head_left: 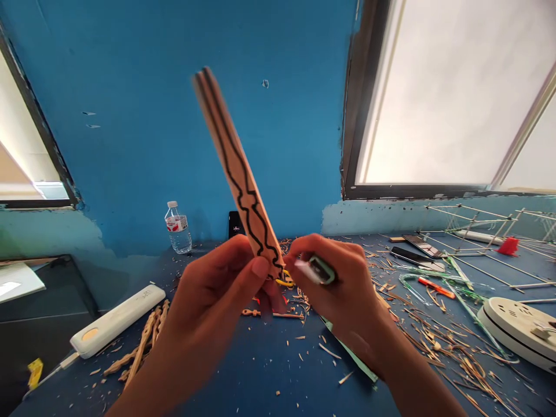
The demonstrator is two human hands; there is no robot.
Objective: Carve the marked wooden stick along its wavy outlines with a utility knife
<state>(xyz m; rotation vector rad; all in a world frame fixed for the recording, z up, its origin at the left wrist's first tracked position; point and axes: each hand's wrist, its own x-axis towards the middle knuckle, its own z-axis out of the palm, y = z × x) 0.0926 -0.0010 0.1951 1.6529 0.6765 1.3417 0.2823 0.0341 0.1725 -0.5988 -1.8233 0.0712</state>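
Observation:
My left hand (226,289) is closed on the lower end of a flat wooden strip (237,168), which leans up and to the left against the blue wall behind. Wavy black lines are drawn along its face. At the strip's lower right edge, my right hand (339,272) grips what looks like a green utility knife (322,271); its front part is blurred and its blade does not show clearly. Behind the fingers, a yellow-handled tool (285,279) is partly hidden. A thin carved wooden piece (252,313) lies on the table under my hands.
Carved wooden sticks (143,341) lie at left beside a white power bank (117,321). A water bottle (178,229) stands by the wall near a dark phone (236,223). Shavings (452,353), an orange pen (436,288), a stick frame (482,249) and a white power strip (516,330) are at right.

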